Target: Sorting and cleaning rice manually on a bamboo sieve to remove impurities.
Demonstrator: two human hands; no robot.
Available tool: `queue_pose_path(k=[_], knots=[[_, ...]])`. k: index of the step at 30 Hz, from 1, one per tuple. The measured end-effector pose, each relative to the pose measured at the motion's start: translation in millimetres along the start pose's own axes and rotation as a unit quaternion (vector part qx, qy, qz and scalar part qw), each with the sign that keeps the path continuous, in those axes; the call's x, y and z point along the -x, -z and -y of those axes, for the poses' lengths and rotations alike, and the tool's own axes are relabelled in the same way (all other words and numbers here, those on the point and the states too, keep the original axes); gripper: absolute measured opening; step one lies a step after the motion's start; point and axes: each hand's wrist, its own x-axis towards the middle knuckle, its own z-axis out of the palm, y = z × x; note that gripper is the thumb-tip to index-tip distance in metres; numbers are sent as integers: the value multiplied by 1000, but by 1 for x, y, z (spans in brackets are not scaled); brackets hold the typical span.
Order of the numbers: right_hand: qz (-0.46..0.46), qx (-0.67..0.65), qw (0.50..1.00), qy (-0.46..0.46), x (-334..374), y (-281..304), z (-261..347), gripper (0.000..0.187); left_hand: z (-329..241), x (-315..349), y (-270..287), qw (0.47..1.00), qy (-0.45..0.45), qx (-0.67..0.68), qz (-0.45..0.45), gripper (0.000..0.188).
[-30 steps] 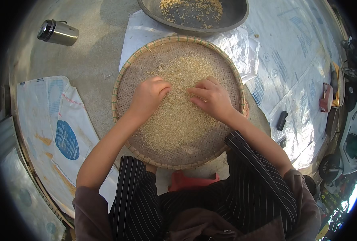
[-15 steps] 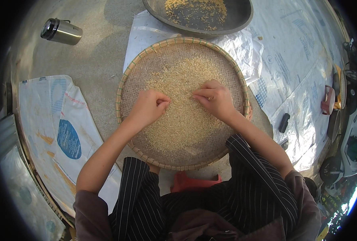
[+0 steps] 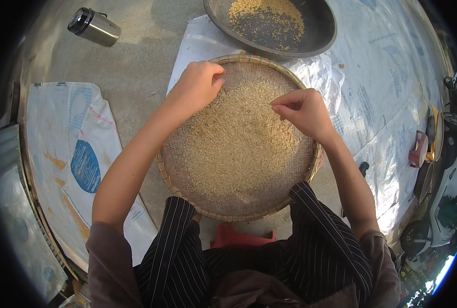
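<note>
A round woven winnowing basket (image 3: 301, 177) lies in front of me, with pale grain (image 3: 238, 138) spread over its bottom. My left hand (image 3: 200, 84) is raised over its far left rim, fingers curled and thumb against the forefinger. Over the right side of the grain, my right hand (image 3: 305, 110) has its thumb and forefinger pinched together. Whatever either pinch holds, if anything, is too small to make out. Past the far rim stands a dark oval basin (image 3: 318, 33) with yellow unhusked grain (image 3: 277, 20) in it.
A steel flask (image 3: 97, 28) lies at the far left. White printed sacks (image 3: 105, 154) are spread on the left, and a large plastic sheet (image 3: 380, 97) covers the right. A red stool (image 3: 241, 237) is between my legs. A motorbike (image 3: 446, 197) stands at the right edge.
My hands have risen from the middle of the grain and moved apart, the left to the far left rim, the right outward to the right. The view has shifted slightly.
</note>
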Motion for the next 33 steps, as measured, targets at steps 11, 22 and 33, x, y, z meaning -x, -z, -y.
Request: queue_pose_path(k=[11, 22, 33], knots=[[-294, 196, 917, 185, -69, 46, 11, 57, 39, 27, -38, 995, -59, 38, -76, 12], [-218, 76, 966, 120, -23, -49, -17, 30, 77, 33, -51, 988, -106, -47, -105, 9], [-94, 311, 929, 175, -8, -93, -49, 76, -9, -73, 27, 953, -46, 237, -183, 39]])
